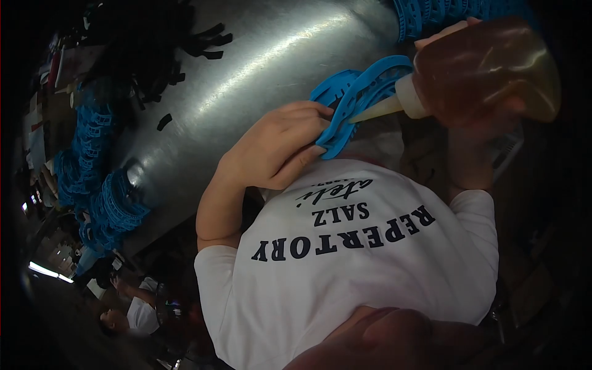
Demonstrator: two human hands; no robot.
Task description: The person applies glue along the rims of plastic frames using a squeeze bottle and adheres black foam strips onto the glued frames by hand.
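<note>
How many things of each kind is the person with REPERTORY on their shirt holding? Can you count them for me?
Blue plastic piece: 1
Squeeze bottle: 1
Total: 2 things held

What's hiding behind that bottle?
The right hand: some fingers peek out above the bottle, and more of the hand shows dimly below. The bottle covers the part between, so that can't be made out.
</note>
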